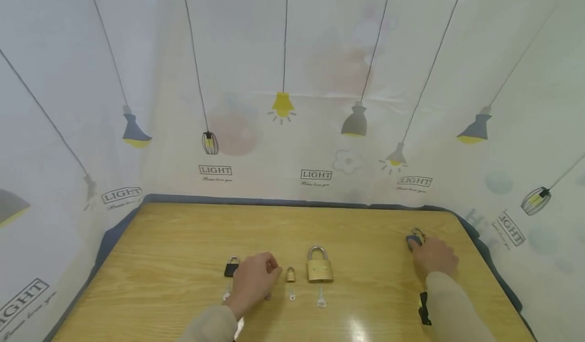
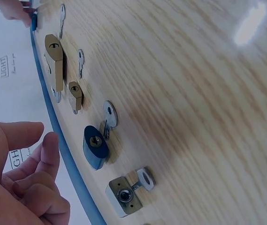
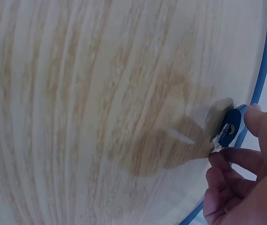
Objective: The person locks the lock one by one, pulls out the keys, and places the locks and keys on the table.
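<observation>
My right hand (image 1: 436, 257) is at the far right of the table, its thumb and fingers pinching a blue padlock (image 1: 414, 241) whose metal shackle points away. In the right wrist view the keyhole face of that blue padlock (image 3: 232, 126) shows between thumb and fingertips. My left hand (image 1: 255, 280) hovers between a black padlock (image 1: 231, 269) and a small brass padlock (image 1: 290, 275); its fingers are loosely bent and hold nothing. A large brass padlock (image 1: 320, 270) stands to the right of the small one. Keys lie in front of both brass padlocks.
The left wrist view shows another padlock (image 2: 125, 197), with a key (image 2: 145, 179) at its keyhole, at the end of the row. A second key (image 2: 110, 115) is beside the black padlock. Printed wall covering (image 1: 274, 144) rises behind the wooden table (image 1: 183, 230).
</observation>
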Action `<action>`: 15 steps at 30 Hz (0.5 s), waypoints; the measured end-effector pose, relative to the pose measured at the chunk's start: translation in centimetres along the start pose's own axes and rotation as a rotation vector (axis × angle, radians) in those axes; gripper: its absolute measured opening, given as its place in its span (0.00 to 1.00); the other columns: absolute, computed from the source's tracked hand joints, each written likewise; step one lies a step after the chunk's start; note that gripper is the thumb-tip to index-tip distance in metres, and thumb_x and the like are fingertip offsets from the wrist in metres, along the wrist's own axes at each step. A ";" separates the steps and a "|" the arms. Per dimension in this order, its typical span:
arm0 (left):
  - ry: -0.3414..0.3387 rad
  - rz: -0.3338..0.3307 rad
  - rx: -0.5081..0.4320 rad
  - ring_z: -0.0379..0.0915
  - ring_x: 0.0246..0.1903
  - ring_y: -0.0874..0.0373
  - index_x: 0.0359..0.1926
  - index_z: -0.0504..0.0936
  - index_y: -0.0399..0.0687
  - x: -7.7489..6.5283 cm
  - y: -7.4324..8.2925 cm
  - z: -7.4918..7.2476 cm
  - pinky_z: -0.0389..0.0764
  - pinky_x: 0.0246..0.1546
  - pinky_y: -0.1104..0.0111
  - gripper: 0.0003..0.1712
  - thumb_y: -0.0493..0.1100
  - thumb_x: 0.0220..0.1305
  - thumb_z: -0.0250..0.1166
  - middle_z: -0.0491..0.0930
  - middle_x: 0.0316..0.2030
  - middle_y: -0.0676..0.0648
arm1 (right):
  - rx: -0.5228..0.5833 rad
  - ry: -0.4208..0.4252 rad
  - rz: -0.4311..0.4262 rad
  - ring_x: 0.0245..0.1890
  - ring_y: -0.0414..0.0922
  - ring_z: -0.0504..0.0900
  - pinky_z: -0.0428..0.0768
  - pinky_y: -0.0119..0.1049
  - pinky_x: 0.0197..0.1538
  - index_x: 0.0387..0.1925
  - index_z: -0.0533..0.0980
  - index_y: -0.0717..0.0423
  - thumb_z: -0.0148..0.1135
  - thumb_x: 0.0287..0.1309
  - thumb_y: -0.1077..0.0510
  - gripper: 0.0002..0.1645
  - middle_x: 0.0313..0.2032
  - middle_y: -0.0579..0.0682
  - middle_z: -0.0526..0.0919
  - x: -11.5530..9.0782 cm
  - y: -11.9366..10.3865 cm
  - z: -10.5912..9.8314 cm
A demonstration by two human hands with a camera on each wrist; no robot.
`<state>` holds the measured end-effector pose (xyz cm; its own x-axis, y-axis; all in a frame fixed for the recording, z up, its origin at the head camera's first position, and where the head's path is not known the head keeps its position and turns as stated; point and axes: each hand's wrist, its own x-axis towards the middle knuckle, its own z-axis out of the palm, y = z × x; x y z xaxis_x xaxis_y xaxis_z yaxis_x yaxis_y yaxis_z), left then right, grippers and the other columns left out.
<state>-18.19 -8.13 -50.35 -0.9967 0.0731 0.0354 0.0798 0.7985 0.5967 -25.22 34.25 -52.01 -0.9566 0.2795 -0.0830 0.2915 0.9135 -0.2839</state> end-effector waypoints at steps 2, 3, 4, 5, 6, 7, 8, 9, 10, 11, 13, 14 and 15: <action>-0.005 0.000 0.001 0.68 0.14 0.67 0.30 0.80 0.53 -0.1 0.1 0.1 0.71 0.18 0.70 0.07 0.49 0.58 0.67 0.80 0.24 0.55 | -0.016 -0.005 0.001 0.33 0.66 0.76 0.72 0.59 0.35 0.30 0.76 0.71 0.47 0.67 0.37 0.37 0.32 0.71 0.79 0.1 0.1 0.3; -0.008 0.001 0.001 0.68 0.15 0.67 0.30 0.80 0.53 -0.2 0.1 0.1 0.71 0.18 0.70 0.07 0.48 0.58 0.67 0.79 0.24 0.56 | -0.024 -0.009 0.007 0.33 0.66 0.76 0.72 0.59 0.35 0.29 0.76 0.71 0.46 0.67 0.37 0.38 0.32 0.71 0.78 0.2 0.1 0.4; -0.009 0.001 0.003 0.68 0.16 0.67 0.30 0.80 0.54 -0.2 0.2 0.1 0.71 0.19 0.70 0.06 0.49 0.58 0.67 0.79 0.23 0.56 | -0.035 -0.009 0.012 0.33 0.66 0.76 0.72 0.59 0.35 0.30 0.76 0.71 0.46 0.67 0.38 0.37 0.32 0.71 0.78 0.3 0.2 0.5; -0.010 0.001 0.000 0.68 0.15 0.67 0.30 0.80 0.54 -0.3 0.2 0.1 0.71 0.18 0.69 0.06 0.49 0.58 0.67 0.78 0.23 0.57 | -0.037 -0.008 0.021 0.34 0.67 0.75 0.72 0.60 0.36 0.30 0.76 0.72 0.46 0.67 0.38 0.37 0.32 0.72 0.78 0.4 0.2 0.6; -0.007 0.001 0.003 0.68 0.16 0.67 0.30 0.80 0.54 -0.3 0.2 0.2 0.71 0.18 0.69 0.06 0.49 0.57 0.67 0.78 0.23 0.57 | -0.042 -0.006 0.028 0.35 0.67 0.75 0.72 0.60 0.37 0.32 0.76 0.72 0.46 0.67 0.38 0.37 0.33 0.72 0.78 0.5 0.3 0.7; -0.005 0.000 0.003 0.68 0.16 0.67 0.29 0.80 0.54 -0.3 0.2 0.2 0.71 0.19 0.69 0.06 0.49 0.57 0.67 0.78 0.23 0.57 | -0.043 -0.004 0.036 0.36 0.68 0.75 0.72 0.60 0.38 0.33 0.76 0.72 0.47 0.67 0.39 0.36 0.34 0.72 0.78 0.6 0.4 0.8; -0.002 0.001 0.003 0.68 0.16 0.67 0.29 0.80 0.54 -0.3 0.2 0.3 0.71 0.19 0.69 0.06 0.48 0.57 0.67 0.78 0.23 0.57 | -0.043 -0.003 0.041 0.37 0.68 0.75 0.71 0.61 0.39 0.34 0.76 0.73 0.47 0.67 0.39 0.36 0.35 0.73 0.78 0.6 0.4 0.9; 0.002 0.003 0.003 0.68 0.16 0.66 0.29 0.80 0.54 -0.3 0.2 0.3 0.71 0.19 0.69 0.06 0.48 0.57 0.67 0.77 0.22 0.58 | -0.043 -0.003 0.045 0.37 0.68 0.75 0.71 0.61 0.39 0.36 0.76 0.73 0.48 0.67 0.39 0.36 0.36 0.73 0.78 0.7 0.4 1.0; 0.003 0.001 0.004 0.68 0.16 0.66 0.29 0.80 0.55 -0.3 0.1 0.3 0.71 0.19 0.69 0.06 0.48 0.57 0.67 0.77 0.22 0.58 | -0.035 -0.003 0.047 0.39 0.69 0.74 0.71 0.62 0.40 0.37 0.76 0.73 0.48 0.66 0.39 0.36 0.37 0.74 0.78 0.7 0.4 1.0; 0.003 0.001 0.004 0.68 0.16 0.66 0.29 0.80 0.55 -0.3 0.1 0.4 0.71 0.19 0.70 0.06 0.48 0.57 0.67 0.77 0.22 0.58 | -0.025 -0.002 0.044 0.39 0.69 0.74 0.71 0.62 0.41 0.38 0.76 0.73 0.49 0.66 0.39 0.36 0.38 0.74 0.78 0.7 0.4 1.0; 0.003 0.008 0.007 0.67 0.17 0.66 0.29 0.80 0.54 -0.2 -0.1 0.4 0.71 0.19 0.70 0.06 0.48 0.57 0.67 0.78 0.23 0.58 | 0.002 -0.005 0.034 0.40 0.69 0.74 0.70 0.63 0.41 0.41 0.76 0.71 0.51 0.64 0.39 0.35 0.41 0.74 0.78 0.6 0.2 0.9; 0.003 0.012 0.009 0.67 0.17 0.66 0.29 0.80 0.54 -0.2 -0.1 0.5 0.70 0.18 0.71 0.06 0.48 0.57 0.67 0.78 0.23 0.57 | 0.013 -0.009 0.028 0.40 0.69 0.74 0.70 0.63 0.41 0.43 0.76 0.70 0.51 0.64 0.38 0.35 0.42 0.74 0.78 0.6 0.1 0.8; 0.001 0.015 0.009 0.67 0.17 0.66 0.29 0.80 0.54 -0.2 -0.2 0.5 0.70 0.18 0.71 0.06 0.48 0.57 0.67 0.78 0.23 0.57 | 0.027 -0.012 0.023 0.40 0.69 0.75 0.70 0.62 0.41 0.44 0.77 0.69 0.52 0.63 0.38 0.34 0.43 0.74 0.78 0.5 -0.1 0.7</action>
<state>-17.96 -8.02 -50.88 -0.9954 0.0848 0.0455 0.0953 0.8026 0.5889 -25.76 34.14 -52.69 -0.9495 0.2968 -0.1018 0.3137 0.8984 -0.3074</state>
